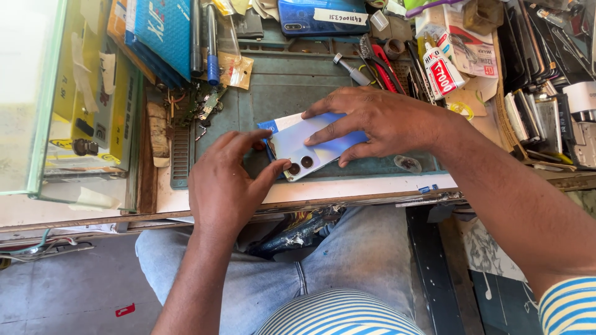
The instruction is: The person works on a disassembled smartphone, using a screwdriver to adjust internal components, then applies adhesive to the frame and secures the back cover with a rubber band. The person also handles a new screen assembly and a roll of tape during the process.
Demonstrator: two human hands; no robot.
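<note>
You are pressing a pale blue phone face down onto the grey-green mat at the centre of the frame, its back panel shimmering and its two round camera lenses pointing toward the lower left. Your right hand is lying flat across the upper right part of the phone — fingers spread wide and pushing down on the back panel, not curling around anything. Your left hand is coming in from the lower left, its thumb touching the corner of the phone just beside the lenses and its index finger reaching along the phone's left edge; the other fingers are loosely bent and holding nothing.

The phone is sitting near the front edge of the cluttered surface, just above your knees in light jeans. A second, darker blue phone is lying at the top centre of the frame with a white label on it. A white glue tube with a red label is resting at the upper right, near red-handled pliers and a small grey screwdriver. Stacks of flat phone parts are crowding the right edge — a blue box and a blue-tipped pen are sitting at the upper left, beside a glass case along the left side.
</note>
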